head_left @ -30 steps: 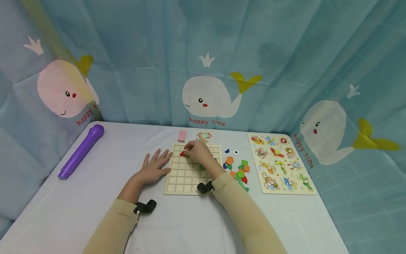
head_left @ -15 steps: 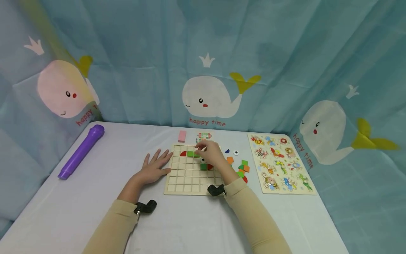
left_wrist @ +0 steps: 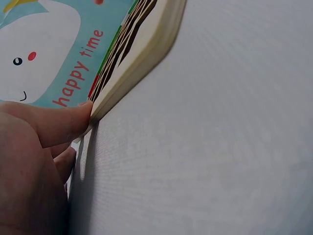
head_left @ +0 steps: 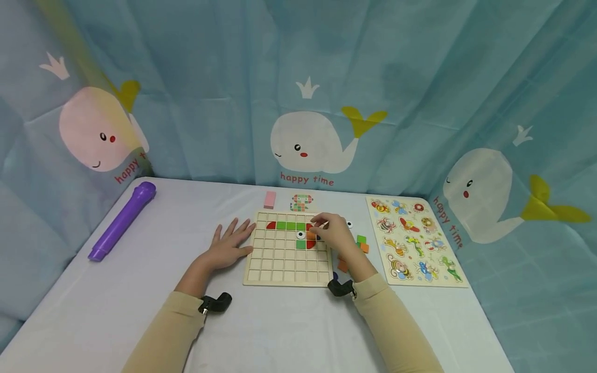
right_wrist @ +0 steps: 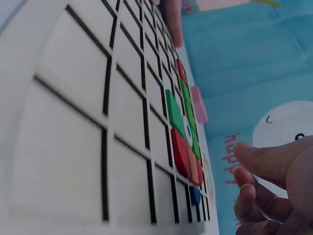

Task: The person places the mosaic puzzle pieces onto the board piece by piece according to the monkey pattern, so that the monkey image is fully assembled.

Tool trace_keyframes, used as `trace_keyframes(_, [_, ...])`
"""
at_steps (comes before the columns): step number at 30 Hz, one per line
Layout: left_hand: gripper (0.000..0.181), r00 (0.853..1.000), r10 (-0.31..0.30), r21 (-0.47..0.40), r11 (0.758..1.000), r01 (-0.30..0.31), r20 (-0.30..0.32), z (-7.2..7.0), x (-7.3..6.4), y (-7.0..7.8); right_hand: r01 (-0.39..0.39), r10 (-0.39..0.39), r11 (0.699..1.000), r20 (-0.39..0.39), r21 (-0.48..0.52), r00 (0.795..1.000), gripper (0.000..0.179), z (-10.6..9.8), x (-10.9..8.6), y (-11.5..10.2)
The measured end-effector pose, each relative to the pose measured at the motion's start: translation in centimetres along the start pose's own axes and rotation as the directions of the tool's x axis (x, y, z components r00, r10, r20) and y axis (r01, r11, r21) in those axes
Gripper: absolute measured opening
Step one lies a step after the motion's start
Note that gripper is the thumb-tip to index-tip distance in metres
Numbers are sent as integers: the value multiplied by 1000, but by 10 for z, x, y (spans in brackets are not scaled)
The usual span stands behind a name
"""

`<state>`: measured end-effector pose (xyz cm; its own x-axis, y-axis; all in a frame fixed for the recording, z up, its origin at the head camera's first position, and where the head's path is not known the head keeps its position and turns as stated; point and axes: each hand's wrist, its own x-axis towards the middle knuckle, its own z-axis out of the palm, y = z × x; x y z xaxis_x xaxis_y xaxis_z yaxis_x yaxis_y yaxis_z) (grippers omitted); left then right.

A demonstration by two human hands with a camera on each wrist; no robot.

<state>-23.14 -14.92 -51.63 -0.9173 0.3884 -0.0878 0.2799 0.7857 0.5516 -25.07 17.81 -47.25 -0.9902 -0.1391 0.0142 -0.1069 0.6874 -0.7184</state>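
A wooden grid board (head_left: 272, 264) lies on the table. My left hand (head_left: 226, 248) rests on the cloth with fingers spread; in the left wrist view its thumb (left_wrist: 63, 122) touches the board's edge. Across an upper row run a red quarter-round tile (head_left: 271, 225), several green tiles (head_left: 289, 226) and another red tile (head_left: 309, 227). Below them sit a white eye tile (head_left: 300, 235), an orange tile (head_left: 310, 235), a green square (head_left: 301, 244) and a red quarter-round. My right hand (head_left: 337, 233) hovers over these, fingers bent. A blue tile (right_wrist: 195, 196) shows in the right wrist view.
Loose colored tiles (head_left: 342, 266) lie right of the board, partly hidden by my right arm. A printed pattern card (head_left: 301, 202) and a pink block (head_left: 269, 200) are behind it. An animal puzzle board (head_left: 415, 243) lies far right, a purple microphone-shaped stick (head_left: 123, 220) far left.
My right hand has moved right along the upper row, from the left red tile to the board's right side, uncovering the green tiles and the eye tile. My left hand stays put.
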Motion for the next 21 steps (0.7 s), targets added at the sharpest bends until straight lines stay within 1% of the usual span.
trace_keyframes(5, [70,1000,-7,-7,1000,7,-3,0,-1,1,-12,12,1000,-34,-16,999,22,-8,-8,15])
trace_keyframes(9, [70,1000,-16,1,1000,16,-1,1,-1,0,-54,53,998,-45,-28,998,24,-17,-14,24])
trace_keyframes(13, [71,1000,-13,-9,1000,13,1,2,0,0,-113,112,993,-36,-32,993,27,-27,-20,34])
trace_keyframes(18, [71,1000,-8,-13,1000,8,6,2,2,-1,-154,153,986,-20,-62,988,36,-37,-26,46])
trace_keyframes(21, [72,1000,-14,-12,1000,14,15,2,2,-2,-177,177,982,-6,-71,984,37,-39,-27,50])
